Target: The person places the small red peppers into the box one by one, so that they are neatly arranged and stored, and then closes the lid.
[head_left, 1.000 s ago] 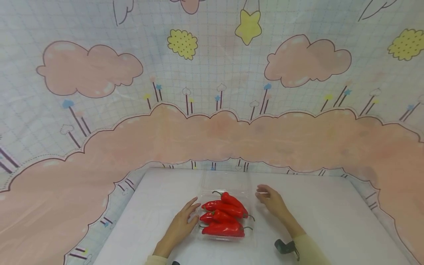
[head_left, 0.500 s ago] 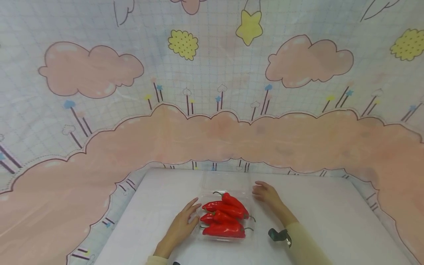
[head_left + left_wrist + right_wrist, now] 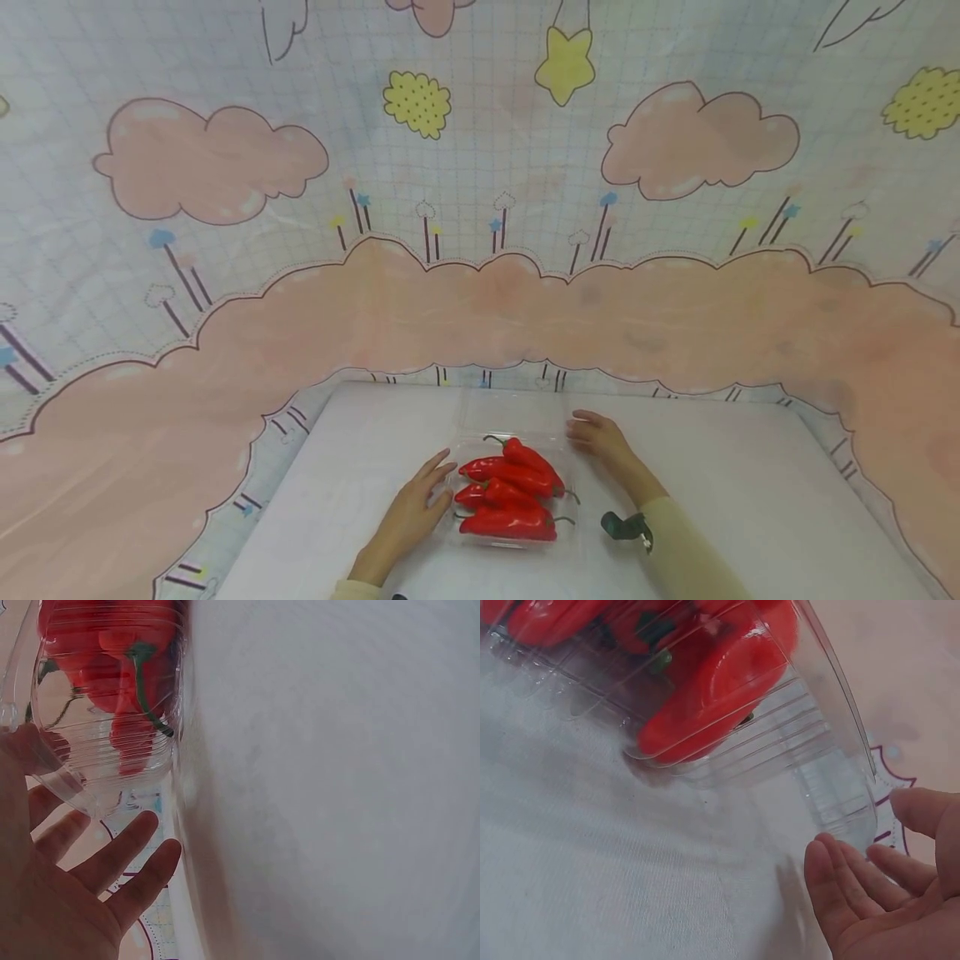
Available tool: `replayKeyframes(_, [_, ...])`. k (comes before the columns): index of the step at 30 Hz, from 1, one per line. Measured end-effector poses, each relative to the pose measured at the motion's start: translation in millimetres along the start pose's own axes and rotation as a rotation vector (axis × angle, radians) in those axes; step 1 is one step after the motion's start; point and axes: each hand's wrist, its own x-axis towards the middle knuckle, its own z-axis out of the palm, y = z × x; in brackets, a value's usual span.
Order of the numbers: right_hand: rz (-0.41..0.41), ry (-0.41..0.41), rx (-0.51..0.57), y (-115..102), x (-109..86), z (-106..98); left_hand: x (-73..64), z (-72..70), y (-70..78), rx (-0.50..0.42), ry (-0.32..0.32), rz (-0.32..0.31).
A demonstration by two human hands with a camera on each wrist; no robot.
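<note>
Several red peppers [image 3: 510, 523] with green stems lie in a clear plastic clamshell box [image 3: 513, 543], its lid [image 3: 510, 410] folded back behind it. At the box's left side is my left hand [image 3: 408, 512], fingers spread. In the left wrist view the thumb and fingertips of this left hand [image 3: 67, 900] overlap the ribbed wall [image 3: 90, 780]. My right hand [image 3: 603, 442] reaches the back right of the box, near the lid's hinge. The right wrist view shows that right hand [image 3: 892, 907] with relaxed fingers, the fingertips close by the lid's clear edge [image 3: 840, 802].
The box stands on a white-covered table [image 3: 720, 483]. A patterned backdrop [image 3: 480, 308] with clouds and stars hangs behind the table's far edge. A dark wrist camera [image 3: 624, 526] sits by the right sleeve [image 3: 675, 542].
My right hand has moved left and slightly away from me, toward the lid's right edge. The left hand stays at the box's left side, and the peppers have not moved in the box.
</note>
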Motion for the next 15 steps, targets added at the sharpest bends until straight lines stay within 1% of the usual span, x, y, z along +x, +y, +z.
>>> replayKeyframes(4, [0.017,0.008,-0.002,0.6,3.3,1.8,0.1,1.3,-0.6,0.003,0.003,0.001])
replayKeyframes(11, [0.064,0.005,-0.052,4.3,5.3,3.8,-0.1,2.5,0.0,0.020,0.007,0.008])
replayKeyframes(15, [0.058,0.012,-0.038,5.1,4.9,3.9,0.0,1.4,1.7,0.014,0.012,0.010])
